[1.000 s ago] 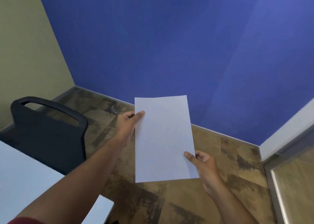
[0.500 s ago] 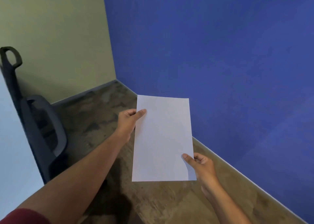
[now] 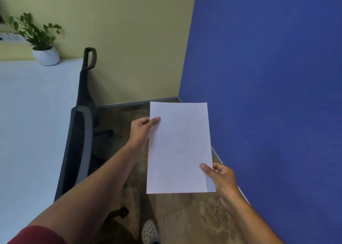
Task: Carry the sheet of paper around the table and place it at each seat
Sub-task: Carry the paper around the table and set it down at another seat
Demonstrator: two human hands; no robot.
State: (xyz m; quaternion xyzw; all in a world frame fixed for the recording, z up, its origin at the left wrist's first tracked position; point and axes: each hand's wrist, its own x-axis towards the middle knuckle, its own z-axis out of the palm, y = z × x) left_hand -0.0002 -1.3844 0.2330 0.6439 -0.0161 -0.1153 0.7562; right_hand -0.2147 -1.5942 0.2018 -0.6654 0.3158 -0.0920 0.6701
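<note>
head | left hand [image 3: 141, 129] pinches sheet of paper [image 3: 179, 147] left edge | right hand [image 3: 221, 177] pinches lower-right corner | table [image 3: 35, 117] at left

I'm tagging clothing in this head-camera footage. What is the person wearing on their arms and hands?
Both forearms are bare. The left hand and right hand wear no gloves, and no rings, watch or bracelet show. A dark red sleeve covers the left upper arm at the bottom edge of the view. On the right arm no sleeve is in view.
</note>
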